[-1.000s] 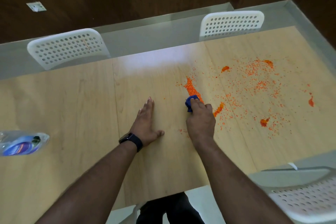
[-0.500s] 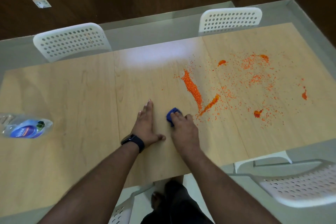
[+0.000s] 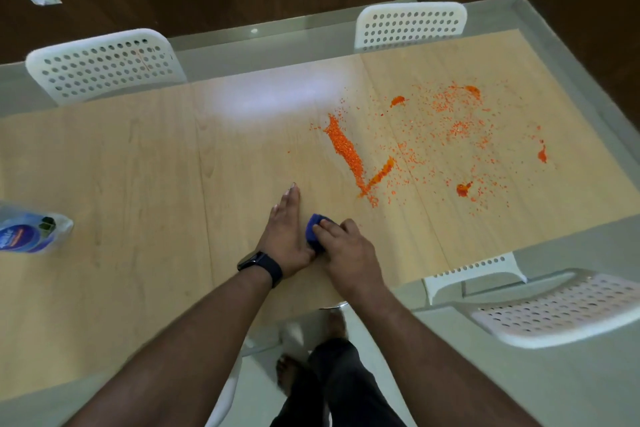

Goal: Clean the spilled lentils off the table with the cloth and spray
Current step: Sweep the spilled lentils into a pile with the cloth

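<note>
Light wood-grain table (image 3: 138,184), head view only.

Right hand (image 3: 346,250): fingers curled over small blue bunched cloth (image 3: 315,230), pressing it to tabletop near the near edge, roughly mid-length. Grasping cloth; most of it hidden under the fingers.

Left hand (image 3: 285,232): flat, fingers straight, palm down on tabletop, touching cloth on its left side. Holding nothing. Black wristwatch (image 3: 260,265) on that wrist.

Spilled orange lentils (image 3: 344,149): 2 swept ridges meeting in a V toward table centre-right, apart from cloth. Loose scatter plus approx. 4 denser orange blobs spread toward far-right corner and right edge. Cloth sits well short of all of it.

Clear plastic spray bottle w/ blue label (image 3: 31,232): lying at left edge, well apart from both hands, untouched.

Handling judgement:
- Cloth: soft, light, compressible; no stiffness of its own. Best held bunched under curled fingers w/ palm pressure, as now, leading edge kept low to table.
- Lentils: tiny, hard, dry-looking, prob. free-rolling; likely to skip under or round a lifted cloth edge. Blobs may be wet or smeared; cannot tell.
- Bottle: prob. light, smooth, maybe slippery; take round the body or neck.

Also present: 2 white perforated plastic chairs (image 3: 104,66) beyond far edge, 1 more near the near-right corner.
</note>
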The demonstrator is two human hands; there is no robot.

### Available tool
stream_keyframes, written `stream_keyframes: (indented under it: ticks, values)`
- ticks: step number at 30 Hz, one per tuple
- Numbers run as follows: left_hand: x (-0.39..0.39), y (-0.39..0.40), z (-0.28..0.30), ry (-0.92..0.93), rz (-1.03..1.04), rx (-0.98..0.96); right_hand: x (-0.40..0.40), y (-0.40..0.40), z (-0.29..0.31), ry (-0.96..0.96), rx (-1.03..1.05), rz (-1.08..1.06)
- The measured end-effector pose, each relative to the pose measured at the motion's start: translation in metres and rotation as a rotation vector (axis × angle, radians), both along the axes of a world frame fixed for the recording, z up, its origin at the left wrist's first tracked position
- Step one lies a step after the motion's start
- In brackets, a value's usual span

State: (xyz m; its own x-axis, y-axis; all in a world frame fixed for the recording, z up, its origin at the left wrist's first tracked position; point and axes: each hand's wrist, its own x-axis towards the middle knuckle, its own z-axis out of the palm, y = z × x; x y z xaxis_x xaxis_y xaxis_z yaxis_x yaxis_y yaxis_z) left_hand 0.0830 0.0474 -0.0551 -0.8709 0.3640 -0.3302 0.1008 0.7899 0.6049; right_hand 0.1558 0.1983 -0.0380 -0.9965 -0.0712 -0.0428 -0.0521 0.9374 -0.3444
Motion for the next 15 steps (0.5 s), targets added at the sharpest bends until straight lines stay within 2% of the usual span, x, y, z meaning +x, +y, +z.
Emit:
stream_keyframes:
  ticks: [4,10,15]
  values:
    - [0.006,0.016,-0.005,0.053,0.008,-0.040,0.002,0.032,-0.008,0.033,0.038,-0.049]
    - [-0.001,0.049,-0.008,0.080,0.033,-0.079,-0.055,0.102,-0.006,-0.015,0.037,-0.159]
    - [-0.007,0.081,-0.002,0.069,0.060,-0.086,-0.050,0.121,0.007,0.073,0.033,-0.079]
